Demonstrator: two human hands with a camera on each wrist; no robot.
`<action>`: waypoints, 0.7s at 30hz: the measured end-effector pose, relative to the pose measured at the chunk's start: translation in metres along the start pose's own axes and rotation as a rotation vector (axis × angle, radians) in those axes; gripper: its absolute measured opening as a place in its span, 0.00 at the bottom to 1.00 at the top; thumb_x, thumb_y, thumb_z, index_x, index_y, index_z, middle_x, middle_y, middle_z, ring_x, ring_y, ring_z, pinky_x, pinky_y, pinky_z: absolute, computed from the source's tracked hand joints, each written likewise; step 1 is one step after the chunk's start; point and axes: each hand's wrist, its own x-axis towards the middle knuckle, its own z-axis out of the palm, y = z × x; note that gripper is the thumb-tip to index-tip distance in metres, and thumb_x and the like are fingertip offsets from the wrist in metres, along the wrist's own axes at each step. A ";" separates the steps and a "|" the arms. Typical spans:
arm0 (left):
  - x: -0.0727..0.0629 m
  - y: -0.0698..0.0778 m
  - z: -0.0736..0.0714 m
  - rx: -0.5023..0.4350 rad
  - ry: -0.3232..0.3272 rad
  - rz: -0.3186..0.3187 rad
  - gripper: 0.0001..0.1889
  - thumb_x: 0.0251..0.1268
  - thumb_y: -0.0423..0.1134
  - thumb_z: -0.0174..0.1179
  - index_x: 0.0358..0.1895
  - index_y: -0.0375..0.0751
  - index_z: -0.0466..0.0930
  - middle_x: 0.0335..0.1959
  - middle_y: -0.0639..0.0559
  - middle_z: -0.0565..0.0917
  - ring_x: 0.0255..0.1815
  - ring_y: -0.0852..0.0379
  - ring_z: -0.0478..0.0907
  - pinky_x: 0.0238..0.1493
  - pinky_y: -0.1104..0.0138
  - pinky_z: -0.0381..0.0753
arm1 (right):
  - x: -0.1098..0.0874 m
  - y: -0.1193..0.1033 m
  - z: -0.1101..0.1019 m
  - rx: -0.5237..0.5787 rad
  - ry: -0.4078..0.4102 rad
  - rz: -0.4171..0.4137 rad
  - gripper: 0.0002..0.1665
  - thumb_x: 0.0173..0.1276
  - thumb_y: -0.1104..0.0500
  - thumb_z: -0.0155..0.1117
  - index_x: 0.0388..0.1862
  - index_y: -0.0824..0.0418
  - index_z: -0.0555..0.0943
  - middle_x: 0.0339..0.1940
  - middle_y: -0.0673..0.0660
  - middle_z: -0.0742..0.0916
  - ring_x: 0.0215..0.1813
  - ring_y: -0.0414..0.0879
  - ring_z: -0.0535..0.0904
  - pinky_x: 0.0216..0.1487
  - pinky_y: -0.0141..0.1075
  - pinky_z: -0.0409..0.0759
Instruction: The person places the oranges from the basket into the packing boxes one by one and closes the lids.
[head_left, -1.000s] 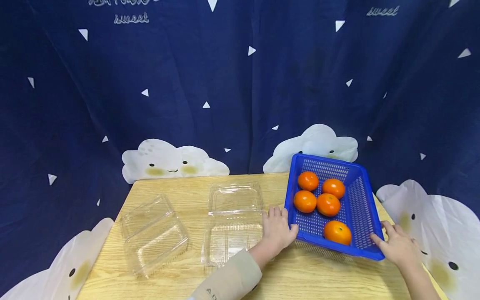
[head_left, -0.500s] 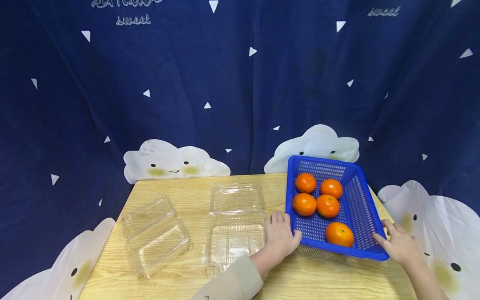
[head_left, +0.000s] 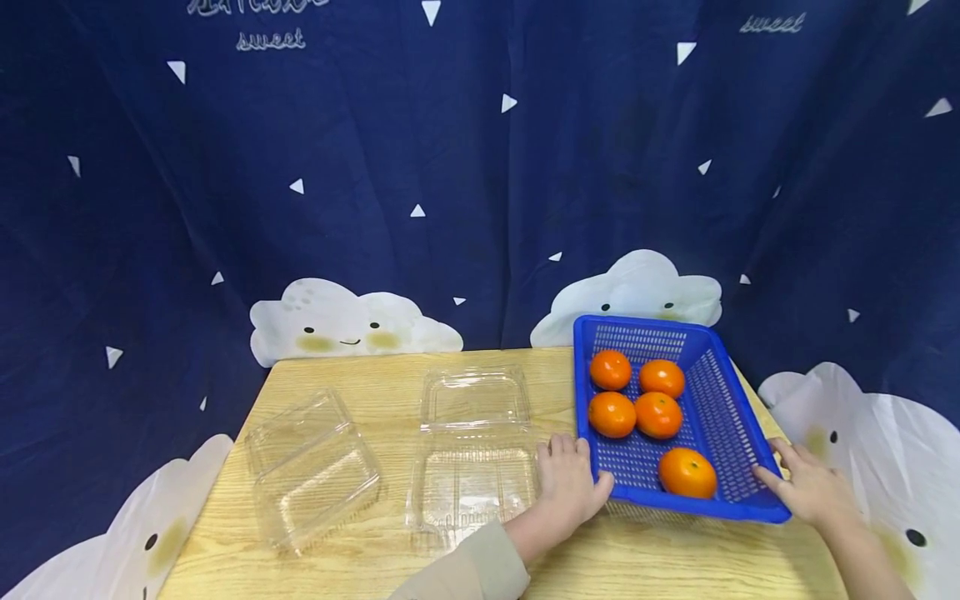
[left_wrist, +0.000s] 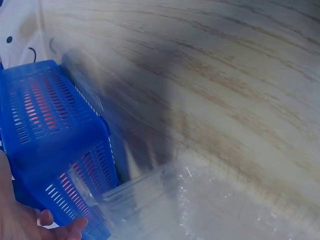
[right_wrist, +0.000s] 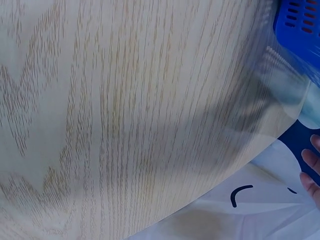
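Behind everything hangs a dark blue cloth (head_left: 450, 125), printed with white triangles and smiling clouds. In front of you is the wooden surface (head_left: 382, 392); the head view takes in its straight far edge, while your right wrist view brings out long, streaky grain and a slanting edge with the cloth beyond. Your blue plastic basket (head_left: 723, 408) is on the right of the surface, rectangular, with flared walls. Your left wrist view adds the outside of those walls, slotted, with orange showing through the gaps. Compared with a second ago, the basket's near end is farther right, and both of your hands have gone along with it.

Two clear plastic containers lie left of the basket, open on their hinges: the middle one (head_left: 472, 475) nearly square to you, the left one (head_left: 315, 467) askew. They have not moved.

Your left hand (head_left: 570, 485), below a beige sleeve (head_left: 502, 558), grips the basket's near left corner. Your right hand (head_left: 813, 483) has its thumb on the right rim; whether it pinches you cannot tell, as the right wrist view shows only fingertips.

Smallest are five glossy, round oranges (head_left: 687, 473) inside: four clustered left, one apart near the front.
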 end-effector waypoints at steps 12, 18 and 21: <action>-0.008 0.006 -0.002 0.005 0.012 0.042 0.27 0.57 0.65 0.38 0.46 0.50 0.73 0.39 0.52 0.75 0.43 0.55 0.67 0.44 0.61 0.66 | 0.000 0.011 -0.001 0.003 0.007 -0.035 0.31 0.65 0.44 0.50 0.55 0.67 0.65 0.44 0.74 0.76 0.45 0.70 0.72 0.37 0.64 0.65; -0.011 0.010 0.000 -0.022 0.048 0.062 0.26 0.56 0.66 0.39 0.42 0.50 0.73 0.36 0.53 0.74 0.41 0.56 0.67 0.41 0.61 0.66 | -0.001 0.018 -0.002 -0.006 0.006 -0.034 0.34 0.65 0.43 0.50 0.55 0.71 0.65 0.45 0.75 0.76 0.45 0.72 0.72 0.39 0.64 0.66; -0.012 0.013 0.000 -0.030 0.048 0.064 0.27 0.56 0.66 0.39 0.44 0.50 0.74 0.38 0.52 0.75 0.43 0.56 0.68 0.42 0.61 0.66 | 0.000 0.021 -0.004 -0.019 0.004 -0.038 0.34 0.64 0.43 0.51 0.55 0.70 0.65 0.44 0.74 0.76 0.45 0.72 0.72 0.38 0.65 0.66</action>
